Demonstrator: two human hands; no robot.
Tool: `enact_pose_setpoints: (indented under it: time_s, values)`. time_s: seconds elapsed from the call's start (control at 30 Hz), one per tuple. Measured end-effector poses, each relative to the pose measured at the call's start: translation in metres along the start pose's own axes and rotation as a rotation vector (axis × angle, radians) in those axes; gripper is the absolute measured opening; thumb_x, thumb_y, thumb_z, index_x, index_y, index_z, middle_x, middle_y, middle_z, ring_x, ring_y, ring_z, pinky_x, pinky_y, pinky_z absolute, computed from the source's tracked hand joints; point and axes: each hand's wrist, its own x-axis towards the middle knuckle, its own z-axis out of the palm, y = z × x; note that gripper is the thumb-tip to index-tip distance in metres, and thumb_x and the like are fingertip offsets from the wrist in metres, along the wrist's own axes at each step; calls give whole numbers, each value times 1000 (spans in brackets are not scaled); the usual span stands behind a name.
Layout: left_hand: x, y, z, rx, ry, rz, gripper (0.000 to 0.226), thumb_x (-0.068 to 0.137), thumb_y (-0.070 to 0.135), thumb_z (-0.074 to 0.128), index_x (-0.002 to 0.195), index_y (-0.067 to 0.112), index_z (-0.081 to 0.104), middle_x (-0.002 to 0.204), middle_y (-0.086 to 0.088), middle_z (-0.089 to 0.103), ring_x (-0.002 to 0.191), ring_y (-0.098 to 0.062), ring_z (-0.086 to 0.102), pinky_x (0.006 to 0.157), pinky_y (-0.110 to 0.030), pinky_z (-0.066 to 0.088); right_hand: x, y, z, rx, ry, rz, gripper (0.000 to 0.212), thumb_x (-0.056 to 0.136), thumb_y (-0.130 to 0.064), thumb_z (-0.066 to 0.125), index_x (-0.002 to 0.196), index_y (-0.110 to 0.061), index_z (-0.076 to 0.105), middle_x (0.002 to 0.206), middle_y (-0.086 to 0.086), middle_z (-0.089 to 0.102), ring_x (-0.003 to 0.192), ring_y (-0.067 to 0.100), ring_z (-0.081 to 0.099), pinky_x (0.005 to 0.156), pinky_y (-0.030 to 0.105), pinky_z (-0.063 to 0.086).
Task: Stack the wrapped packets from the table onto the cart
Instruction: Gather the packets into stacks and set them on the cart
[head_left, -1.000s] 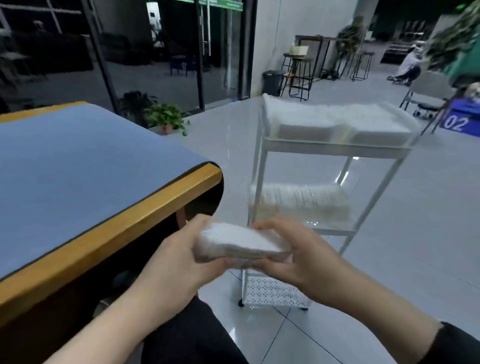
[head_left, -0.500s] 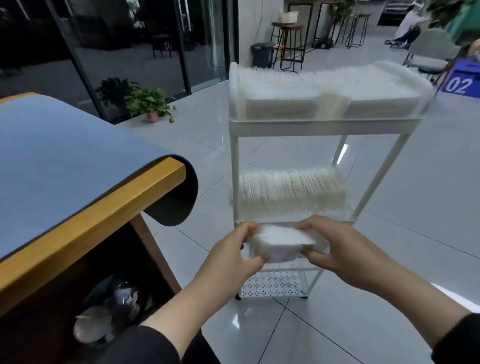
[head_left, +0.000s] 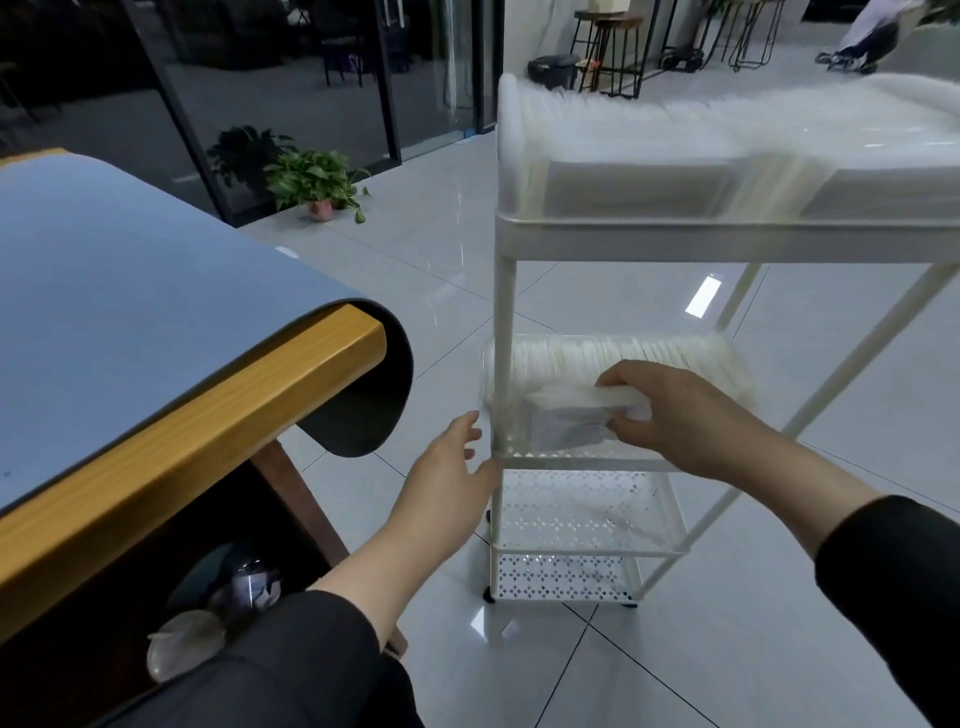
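A: Gripping one wrapped packet, the right hand has thumb under, fingers over its right end, at the white cart mid shelf, in front of the packet row.

B: Left hand?

A: Fingers relaxed, holds nothing, just beside the cart's front-left post. Table sits left.

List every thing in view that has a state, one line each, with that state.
Right hand: grips the packet.
Left hand: open, holds nothing, beside the cart post.
Packet: wrapped, held at the cart's middle shelf.
Top shelf: full of packets.
Middle shelf: holds a row of packets standing on edge.
Bottom shelf: bare where visible.
Mat: its end droops over the table edge.
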Motion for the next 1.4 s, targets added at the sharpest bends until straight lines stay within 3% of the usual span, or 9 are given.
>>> enact_pose_setpoints:
  time_s: [0.23,0.5,0.73,0.87,0.93,1.1,1.2,1.3,1.4]
  values:
    - [14,3,8,-18,-36,47,56,102,32,58,154,34,36,143,15,53,130,-8,50,98,-23,41,-4,12,-1,102,-31,-10,27,87,-29,74,106,-44,61,103,-34,61,93,-7,58,70,14,44]
    - [15,-1,12,-62,-33,51,55,97,36,65,148,36,44,132,20,59,122,-1,54,92,-20,44,1,20,9,49,-23,8,26,88,-29,74,103,-45,60,97,-30,63,89,-6,58,71,19,45]
    - [14,0,13,-72,-15,49,50,98,34,65,144,38,47,129,19,61,123,-3,56,97,-24,47,8,19,45,-165,132,-90,34,89,-26,72,121,-26,63,112,-11,61,100,14,56,89,36,47]
    - [15,0,17,-49,19,30,60,96,36,66,151,34,42,148,15,47,134,-8,47,111,-38,44,7,31,74,-227,214,-121,36,83,-19,78,117,-21,67,110,-4,59,99,23,55,86,42,46]
    - [14,2,18,-48,24,25,60,98,36,64,152,33,40,152,14,41,139,-9,42,114,-34,39,6,33,81,-257,272,-110,37,81,-20,80,117,-21,68,109,-3,59,100,24,54,85,40,40]
    - [13,2,22,-82,139,-36,73,89,46,73,151,30,37,144,10,44,129,-11,48,102,-30,46,4,35,84,-282,328,-101,37,82,-23,78,117,-22,68,108,-4,59,101,23,53,87,36,29]
    - [11,-3,25,3,270,-72,49,85,54,73,121,29,51,113,9,56,101,-12,57,81,-29,52,4,37,82,-281,370,-85,34,82,-24,77,114,-21,68,106,-4,60,98,22,54,86,35,28]
    - [2,-8,31,231,358,286,26,96,48,57,84,24,58,85,12,57,80,-11,55,70,-31,50,4,38,80,-291,410,-67,33,80,-25,78,111,-20,69,103,-4,60,94,23,55,84,36,29]
    - [3,-15,47,563,271,723,27,95,40,51,93,21,70,92,9,66,87,-15,60,77,-33,50,4,40,81,-316,411,-64,34,78,-26,78,110,-21,68,102,-4,60,93,23,55,82,36,29]
